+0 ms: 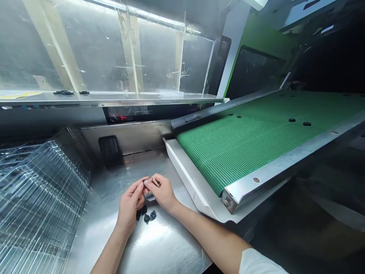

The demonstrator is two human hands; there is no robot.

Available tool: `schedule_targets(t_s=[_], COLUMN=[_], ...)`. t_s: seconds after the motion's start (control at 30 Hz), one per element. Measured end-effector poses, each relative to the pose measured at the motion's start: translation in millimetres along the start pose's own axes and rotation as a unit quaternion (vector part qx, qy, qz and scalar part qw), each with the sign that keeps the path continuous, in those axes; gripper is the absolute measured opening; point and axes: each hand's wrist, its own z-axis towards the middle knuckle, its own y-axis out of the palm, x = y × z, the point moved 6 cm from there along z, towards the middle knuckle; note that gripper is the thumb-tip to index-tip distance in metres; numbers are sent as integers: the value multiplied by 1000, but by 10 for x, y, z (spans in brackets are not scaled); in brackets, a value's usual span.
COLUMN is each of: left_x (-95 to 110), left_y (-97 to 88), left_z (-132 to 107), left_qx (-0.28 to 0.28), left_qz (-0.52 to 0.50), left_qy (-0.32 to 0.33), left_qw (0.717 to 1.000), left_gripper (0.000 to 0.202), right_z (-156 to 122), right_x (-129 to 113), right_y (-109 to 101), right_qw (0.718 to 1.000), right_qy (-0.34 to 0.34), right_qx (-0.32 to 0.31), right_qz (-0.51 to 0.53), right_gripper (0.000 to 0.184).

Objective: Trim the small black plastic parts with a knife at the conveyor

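Note:
Over the metal table (pixel 173 243), my left hand (pixel 128 207) pinches a small black round part (pixel 145 182) between thumb and fingers. Close against it, my right hand (pixel 163 192) is closed around a thin pointed tool (pixel 154 181), whose tip rises past the fingers; its exact kind is too small to tell. The right fingertips meet the black part too. Below the hands lie several loose black round parts (pixel 149 217), some partly hidden behind my left hand.
A green conveyor belt (pixel 228 144) slopes up at right, carrying several black parts (pixel 292 120). Its white chute (pixel 188 182) borders the table. Stacked clear plastic trays (pixel 42 205) stand at left. A shelf (pixel 137 99) crosses behind, above a black container (pixel 110 149).

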Motion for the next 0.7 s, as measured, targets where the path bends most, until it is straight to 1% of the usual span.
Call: schedule_targets(t_s=[0.13,0.33,0.47,0.6,0.7], left_x=[-10,-32,-51,-53,-29], left_y=[25,15,1,-20,-40], left_z=[-12,-5,-4,6,15], left_qx=[-15,-34,-34,-43,-44], left_qz=[7,-15,-31,-45,-56], left_qy=[-5,-11,-13,-17,-16], left_qw=[1000,999,999,998,997], left_gripper=[66,62,60,55,54], right_z=[8,30,10,-10,-9], right_x=[50,111,36,-80,-99], right_y=[-6,10,9,5,9], right_qw=[1000,1000,1000,999,997], right_qy=[-2,-3,-8,-21,-39], right_qx=[-2,-13,-17,-22,-32], right_qz=[4,3,-4,-35,-54], right_gripper=[32,32,29,28,29])
